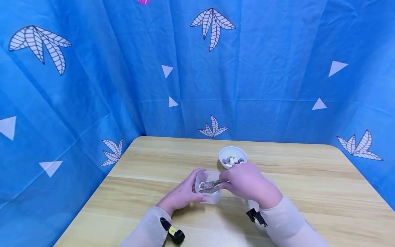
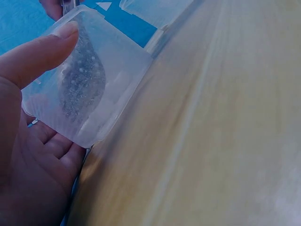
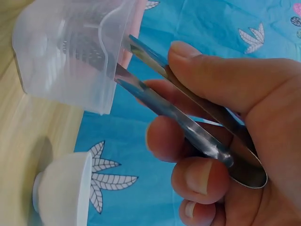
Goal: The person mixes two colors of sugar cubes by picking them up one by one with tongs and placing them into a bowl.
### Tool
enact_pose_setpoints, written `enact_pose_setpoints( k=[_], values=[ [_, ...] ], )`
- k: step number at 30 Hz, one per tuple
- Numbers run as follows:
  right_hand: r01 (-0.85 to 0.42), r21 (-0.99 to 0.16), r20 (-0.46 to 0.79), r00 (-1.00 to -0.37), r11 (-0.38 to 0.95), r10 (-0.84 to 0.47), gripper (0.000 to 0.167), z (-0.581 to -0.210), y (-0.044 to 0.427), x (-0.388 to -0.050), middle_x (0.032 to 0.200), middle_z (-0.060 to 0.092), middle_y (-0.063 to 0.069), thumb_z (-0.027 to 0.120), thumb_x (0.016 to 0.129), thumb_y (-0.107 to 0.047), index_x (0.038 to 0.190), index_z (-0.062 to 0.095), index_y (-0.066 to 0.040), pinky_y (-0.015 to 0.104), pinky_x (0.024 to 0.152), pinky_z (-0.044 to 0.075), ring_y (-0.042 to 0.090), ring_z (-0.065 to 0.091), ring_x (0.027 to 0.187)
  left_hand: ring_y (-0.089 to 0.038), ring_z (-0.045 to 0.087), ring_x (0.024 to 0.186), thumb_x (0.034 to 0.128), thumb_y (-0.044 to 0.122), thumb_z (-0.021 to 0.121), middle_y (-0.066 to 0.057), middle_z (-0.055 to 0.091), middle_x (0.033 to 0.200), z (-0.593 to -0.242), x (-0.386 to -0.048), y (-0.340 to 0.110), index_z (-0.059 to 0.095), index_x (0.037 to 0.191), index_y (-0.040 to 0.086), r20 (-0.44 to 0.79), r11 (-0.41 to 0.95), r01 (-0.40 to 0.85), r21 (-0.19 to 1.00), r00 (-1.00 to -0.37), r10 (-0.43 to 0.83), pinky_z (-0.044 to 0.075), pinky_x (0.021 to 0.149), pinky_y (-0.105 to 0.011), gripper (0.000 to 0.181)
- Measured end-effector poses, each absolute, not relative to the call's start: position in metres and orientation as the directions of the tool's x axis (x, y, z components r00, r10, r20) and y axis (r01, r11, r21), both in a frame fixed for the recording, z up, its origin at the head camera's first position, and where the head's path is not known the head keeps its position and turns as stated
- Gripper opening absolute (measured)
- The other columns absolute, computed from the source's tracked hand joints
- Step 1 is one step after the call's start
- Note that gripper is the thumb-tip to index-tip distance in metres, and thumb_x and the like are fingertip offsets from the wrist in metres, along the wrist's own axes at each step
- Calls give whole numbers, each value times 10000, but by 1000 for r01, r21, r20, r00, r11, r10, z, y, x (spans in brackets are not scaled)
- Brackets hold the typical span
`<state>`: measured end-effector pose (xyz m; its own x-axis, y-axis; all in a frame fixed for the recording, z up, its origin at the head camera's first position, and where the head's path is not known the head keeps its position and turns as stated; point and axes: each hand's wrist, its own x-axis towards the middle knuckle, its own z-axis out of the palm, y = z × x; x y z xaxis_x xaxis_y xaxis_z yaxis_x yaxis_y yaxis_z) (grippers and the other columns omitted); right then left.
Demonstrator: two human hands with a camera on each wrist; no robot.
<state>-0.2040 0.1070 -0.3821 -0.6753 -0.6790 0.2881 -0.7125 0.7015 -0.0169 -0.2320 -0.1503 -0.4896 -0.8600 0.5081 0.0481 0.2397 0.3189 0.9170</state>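
A small translucent plastic container (image 1: pixel 213 199) stands on the table, and my left hand (image 1: pixel 185 192) grips it from the left. In the left wrist view the thumb presses the near wall while the fingers lie around the far side. My right hand (image 1: pixel 247 181) holds metal tongs (image 3: pixel 176 115) between thumb and fingers. Their perforated tips (image 2: pixel 82 80) are down inside the container, slightly apart. Pale pieces show faintly through the container's wall; what the tips touch is unclear. Just behind the right hand stands a white bowl (image 1: pixel 232 150) holding several small brown and white pieces (image 1: pixel 232 161).
Another translucent plastic part (image 2: pixel 157 10), perhaps a lid, lies beside the container and is partly hidden under the right forearm in the head view. The wooden table (image 1: pixel 148 161) meets a blue patterned curtain (image 1: pixel 271 68) at its back and left edges.
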Motion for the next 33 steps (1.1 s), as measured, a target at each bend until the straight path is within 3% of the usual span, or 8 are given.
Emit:
enact_pose_setpoints(
  k=[6,12,24,27,33],
  values=[
    [-760,15,279,-621,650,-732,271,-387,100,-203,590,432,-202,775,876,-351,681,591,-311,280,456,354,37,394,514,-197,474,1343,799,292,856,2,437,1520,-489,-231,-151,251,1581,309,25,342,219,914,-871,491,311,1158,-480,989],
    [-769,-2,294,-612,640,-734,258,-385,102,-204,597,433,-197,765,890,-294,696,596,-303,261,468,358,32,393,516,-206,463,1350,805,288,853,-7,429,1525,-487,-230,-151,244,1586,288,19,352,215,911,-874,486,301,1161,-488,991],
    [-741,-116,319,-658,661,-682,20,-367,120,-204,745,611,-205,766,906,-272,910,766,-253,264,528,436,-1,466,580,-231,465,1362,808,242,846,-10,455,1521,-488,-232,-151,240,1590,254,33,331,228,916,-863,504,283,1171,-516,990],
    [-732,-108,343,-663,673,-666,84,-364,127,-206,786,652,-192,766,906,-277,980,787,-244,263,536,442,4,479,583,-230,470,1357,791,247,856,7,452,1519,-487,-232,-150,230,1597,249,24,323,213,922,-865,501,266,1179,-521,1021],
    [-707,-73,393,-668,703,-632,118,-358,140,-209,881,720,-152,754,919,-280,1022,790,-237,339,601,538,73,645,700,-250,430,1390,774,287,868,-6,418,1549,-487,-232,-149,230,1599,260,14,341,203,918,-876,483,257,1182,-525,1043]
  ],
)
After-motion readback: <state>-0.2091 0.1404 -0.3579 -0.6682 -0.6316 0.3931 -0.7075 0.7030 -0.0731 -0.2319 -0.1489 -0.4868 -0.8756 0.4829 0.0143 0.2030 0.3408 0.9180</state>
